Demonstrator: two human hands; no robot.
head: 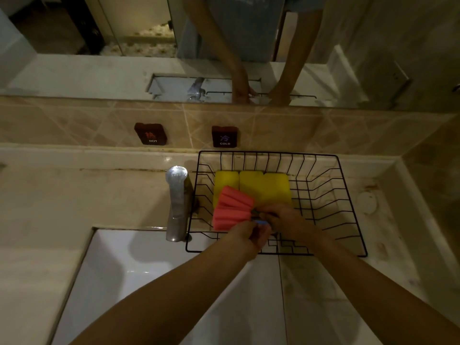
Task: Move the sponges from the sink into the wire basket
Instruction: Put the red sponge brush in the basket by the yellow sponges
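A black wire basket [348, 195] stands on the counter to the right of the tap. Three yellow sponges [251, 185] lie side by side at its back. Several pink sponges [231, 210] fan out in front of them, at the basket's left. My left hand [251, 235] and my right hand [283, 217] meet inside the basket, right of the pink fan. Both close around a small item with a blue edge [261, 222] and a dark part; my fingers hide most of it. The white sink [149, 275] below shows no sponges in its visible part.
A chrome tap [177, 202] rises at the sink's back edge, just left of the basket. HOT [151, 133] and COLD [224, 136] labels sit on the tiled backsplash under a mirror. A round white fitting [367, 202] lies on the counter right of the basket.
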